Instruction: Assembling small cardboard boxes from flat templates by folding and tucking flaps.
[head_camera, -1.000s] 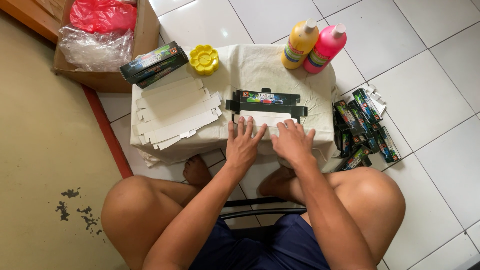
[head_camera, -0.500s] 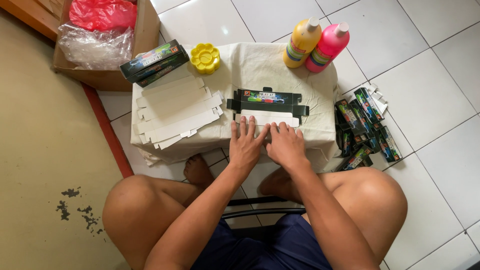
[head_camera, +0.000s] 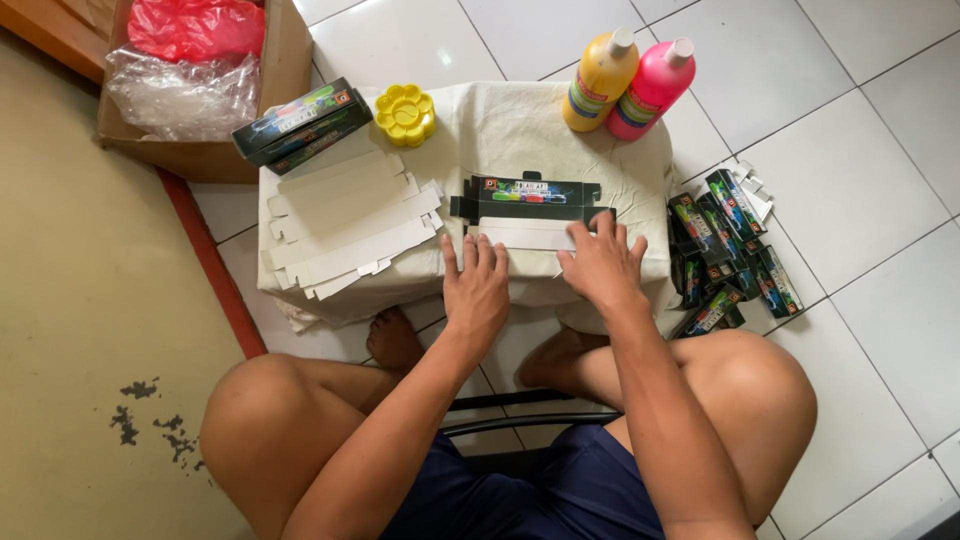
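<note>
Two hands: we see both laid flat, fingers spread, on one unfolded carton blank (head_camera: 527, 212); neither is closed around anything.
Left hand (head_camera: 476, 285): its palm sits at the near edge of the cloth-covered stand (head_camera: 520, 130), its fingertips touching the blank's white flap.
Right hand (head_camera: 600, 268): it presses the right part of the same white flap, one finger reaching toward the dark printed panel.
Carton blank: it lies flat in the middle of the stand, dark printed face away from us, white inner flap toward us.
Step in hand: we judge this to be creasing or flattening the flap along its fold line, the carton not yet erected.
Next move: we judge it calls for lifting the flap along its crease, with both hands kept even so the panel folds square.
Stack of white blanks (head_camera: 350, 225): it lies just left of the hands, plain sides up, edges fanned.
Finished cartons (head_camera: 302, 122): two long dark boxes with bright colour bands lie at the stand's far left corner.
Yellow palette (head_camera: 404, 113): flower-shaped, it sits just beside those boxes.
Paint bottles (head_camera: 628, 84): one yellow and one pink, white-capped, with banded labels, they stand at the far right.
Pile of dark cartons (head_camera: 726, 250): it lies on the white tiles, right of the stand.
Cardboard box (head_camera: 205, 85): at far left, it holds clear and red plastic.
</note>
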